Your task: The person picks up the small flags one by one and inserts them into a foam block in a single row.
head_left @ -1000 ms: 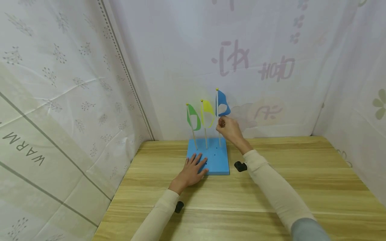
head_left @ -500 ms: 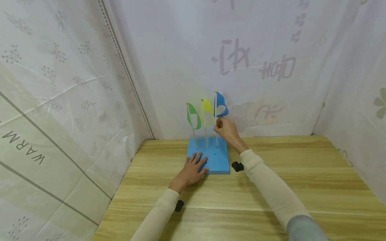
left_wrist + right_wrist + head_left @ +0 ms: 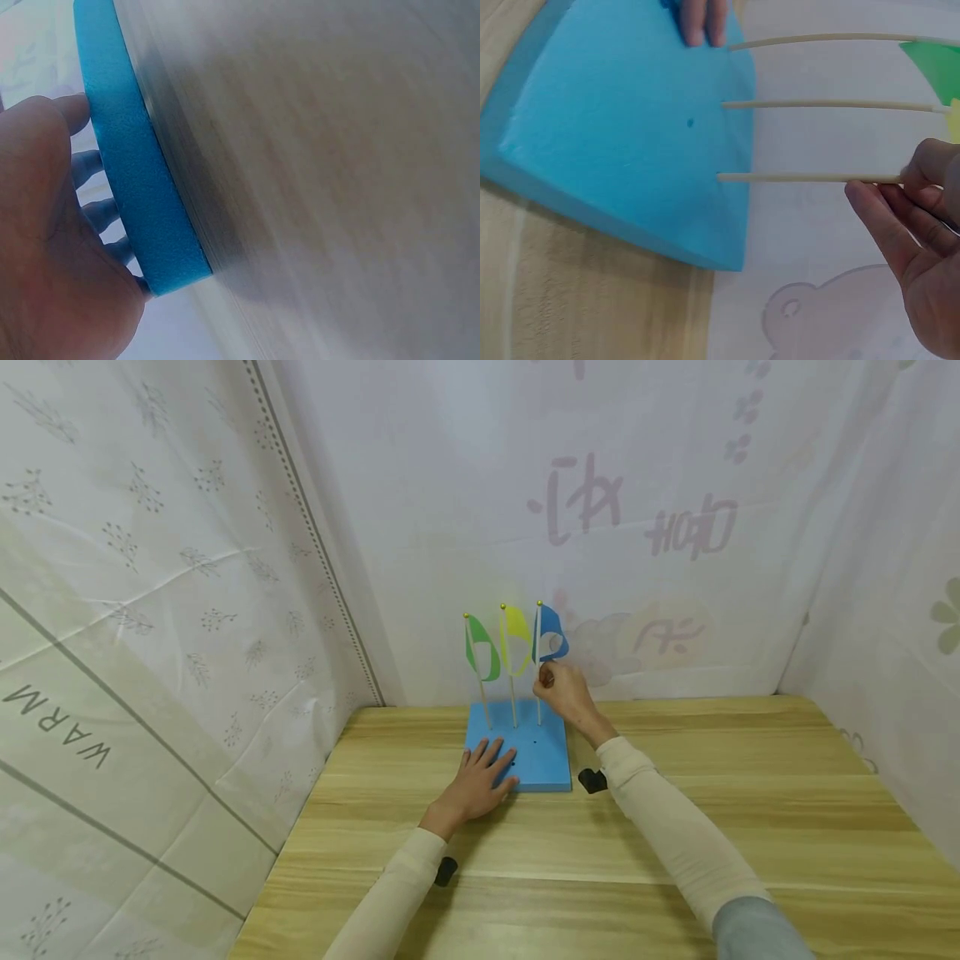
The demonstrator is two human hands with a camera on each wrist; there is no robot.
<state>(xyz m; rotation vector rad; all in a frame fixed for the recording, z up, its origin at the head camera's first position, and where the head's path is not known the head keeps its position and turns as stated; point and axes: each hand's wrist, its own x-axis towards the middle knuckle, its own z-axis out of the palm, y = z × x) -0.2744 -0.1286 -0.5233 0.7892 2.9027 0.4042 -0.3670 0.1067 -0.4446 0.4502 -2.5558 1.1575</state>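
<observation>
A blue foam board [image 3: 546,764] lies on the table, and my left hand [image 3: 478,783] rests on its left front part with fingers spread. In the left wrist view, the board's side [image 3: 139,172] stands beside my fingers. My right hand [image 3: 567,695] pinches the thin wooden stick of a blue flag [image 3: 551,631]. Seen from the right wrist, the lower end of this stick [image 3: 795,178] sits in a hole of the board. Left of it, a yellow flag [image 3: 516,625] and a green flag [image 3: 483,652] stand in the board, the green one leaning left.
Small holes [image 3: 535,742] show in the board's top. The wooden table [image 3: 712,810] extends to both sides and the front. A pale printed curtain [image 3: 450,527] hangs right behind the board. Black wrist-worn pieces [image 3: 592,780] are at both forearms.
My right hand has carried the blue flag slightly left and then down. Its stick's lower end has gone into a hole, and the flag stands lower. The left hand has stayed put.
</observation>
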